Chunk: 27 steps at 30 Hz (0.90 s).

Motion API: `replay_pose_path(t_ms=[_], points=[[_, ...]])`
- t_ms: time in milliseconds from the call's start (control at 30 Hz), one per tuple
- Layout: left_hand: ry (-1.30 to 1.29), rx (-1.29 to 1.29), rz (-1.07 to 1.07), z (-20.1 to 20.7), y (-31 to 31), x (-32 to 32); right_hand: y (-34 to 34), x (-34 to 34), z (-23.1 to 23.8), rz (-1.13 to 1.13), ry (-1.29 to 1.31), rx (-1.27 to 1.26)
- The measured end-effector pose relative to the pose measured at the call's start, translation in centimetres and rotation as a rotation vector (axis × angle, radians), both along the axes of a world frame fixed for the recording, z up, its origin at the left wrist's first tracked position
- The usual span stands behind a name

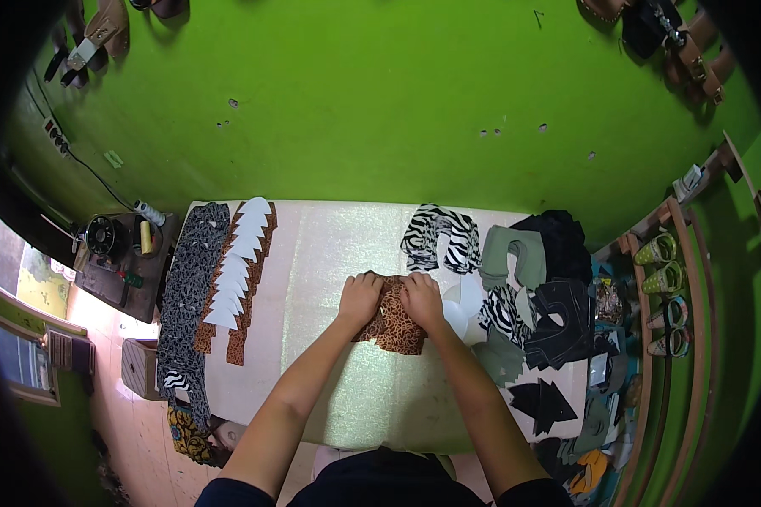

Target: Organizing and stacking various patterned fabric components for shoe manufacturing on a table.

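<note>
At the middle of the table, a brown-and-black leopard-print piece of material (402,325) hangs or lies between my hands; I cannot tell whether it is lifted. My left hand (361,298) is closed on its far left corner, and my right hand (421,299) is closed on its far right side. The fingertips curl over the edge and are partly hidden. Just right of my right hand lie pale white rounded pieces (458,308). Beyond them is a U-shaped zebra-print stack (442,239). To the left, overlapping white pointed pieces (238,262) rest on more leopard-print pieces (235,348).
Dark grey patterned pieces (192,287) line the left end of the table (313,397). Olive-green pieces (528,253) and black pieces (560,321) cover the right end. A wooden rack with sandals (664,279) stands at right; a small dark side table (114,283) stands at left.
</note>
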<state>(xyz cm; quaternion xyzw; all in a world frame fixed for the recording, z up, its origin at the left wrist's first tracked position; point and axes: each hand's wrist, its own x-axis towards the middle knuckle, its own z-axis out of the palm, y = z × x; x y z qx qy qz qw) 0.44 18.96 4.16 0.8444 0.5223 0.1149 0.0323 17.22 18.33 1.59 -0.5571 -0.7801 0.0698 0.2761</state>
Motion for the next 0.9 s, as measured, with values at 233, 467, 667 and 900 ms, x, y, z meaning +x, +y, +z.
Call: replay_pose_path(t_ms=[233, 467, 667, 900], points=[[-0.199, -0.020, 0.040, 1.1, -0.9, 0.5, -0.1, 0.6, 0.8, 0.009, 0.036, -0.016], [-0.370, -0.017, 0.049, 3.5, -3.2, 0.2, -1.5, 0.9, 2.5, 0.046, 0.033, 0.000], [-0.522, -0.173, 0.177, 5.8, -5.6, -0.4, -3.0, 1.9, 5.5, 0.162, 0.106, 0.018], [-0.795, -0.353, 0.184, 6.2, -8.7, -2.1, -7.4, 2.8, 8.2, 0.155, 0.401, -0.236]])
